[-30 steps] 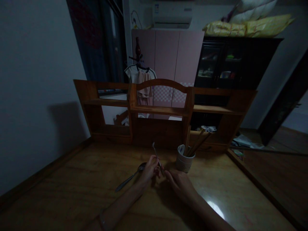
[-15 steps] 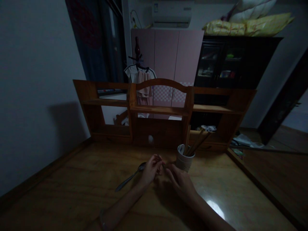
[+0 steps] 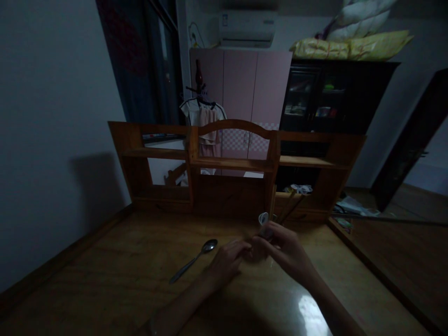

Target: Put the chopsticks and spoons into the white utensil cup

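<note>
My left hand [image 3: 229, 258] is over the middle of the wooden desk, fingers drawn together and blurred. Close by on its right, my right hand [image 3: 282, 245] is closed in a pinch. A dark, smeared sliver shows between the two hands, too unclear to name. Behind my right hand, a cup is mostly hidden; wooden chopsticks [image 3: 289, 208] and a white rounded utensil end [image 3: 263, 218] stick up there. To the left of my left hand, a metal spoon [image 3: 193, 262] lies flat on the desk, bowl pointing away from me.
A wooden shelf unit [image 3: 233, 163] runs along the desk's back edge. A raised wooden rim [image 3: 371, 261] borders the right side, and a white wall [image 3: 63, 140] stands on the left. Light glares off the desk [image 3: 310, 310] near my right forearm.
Both hands have shifted right, my right hand now in front of the cup. The spoon on the desk is fully uncovered. A pale oval that stood above my left hand no longer shows.
</note>
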`<state>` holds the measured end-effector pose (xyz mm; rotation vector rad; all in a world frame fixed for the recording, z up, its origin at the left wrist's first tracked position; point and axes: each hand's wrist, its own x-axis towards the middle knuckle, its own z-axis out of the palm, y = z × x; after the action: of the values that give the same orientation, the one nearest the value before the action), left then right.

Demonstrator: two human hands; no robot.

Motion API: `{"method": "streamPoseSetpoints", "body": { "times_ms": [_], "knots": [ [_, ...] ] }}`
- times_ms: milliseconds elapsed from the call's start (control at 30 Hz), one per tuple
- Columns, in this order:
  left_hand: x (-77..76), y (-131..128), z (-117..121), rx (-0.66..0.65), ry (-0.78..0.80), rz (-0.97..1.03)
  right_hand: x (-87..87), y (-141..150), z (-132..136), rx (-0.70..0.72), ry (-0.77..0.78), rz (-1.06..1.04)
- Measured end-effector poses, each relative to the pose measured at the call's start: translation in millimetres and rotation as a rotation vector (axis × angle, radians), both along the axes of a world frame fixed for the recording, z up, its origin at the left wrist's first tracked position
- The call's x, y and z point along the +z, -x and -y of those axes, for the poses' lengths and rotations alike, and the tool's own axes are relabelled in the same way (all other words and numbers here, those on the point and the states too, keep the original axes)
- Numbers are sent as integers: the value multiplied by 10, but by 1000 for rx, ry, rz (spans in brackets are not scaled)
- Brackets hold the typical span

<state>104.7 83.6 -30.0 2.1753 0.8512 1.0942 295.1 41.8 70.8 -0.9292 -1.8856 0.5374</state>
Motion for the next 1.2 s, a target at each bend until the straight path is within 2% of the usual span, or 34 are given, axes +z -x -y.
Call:
{"method": "streamPoseSetpoints", "body": {
  "times_ms": [100, 200, 300, 367, 567, 667, 900, 1200],
  "knots": [
    [37, 8, 12, 116, 49, 33, 230, -215, -36, -109, 23, -132],
    [44, 25, -7, 159, 86, 81, 530, -487, -126, -311, -108, -250],
    [32, 34, -37, 171, 100, 130, 668, -683, -294, -399, -202, -168],
    [24, 34, -55, 181, 98, 146, 618, -734, -431, -424, -174, -110],
    [28, 29, -64, 176, 37, 89, 197, -631, -728, -398, -46, -83],
    [30, 30, -61, 173, 19, 80, 57, -556, -794, -367, 10, -84],
    [-6, 19, -88, 191, -14, 88, -41, -453, -828, -343, 12, -25],
    [11, 32, -69, 195, 15, 62, -176, -299, -816, -348, -86, 145]
  ]
}}
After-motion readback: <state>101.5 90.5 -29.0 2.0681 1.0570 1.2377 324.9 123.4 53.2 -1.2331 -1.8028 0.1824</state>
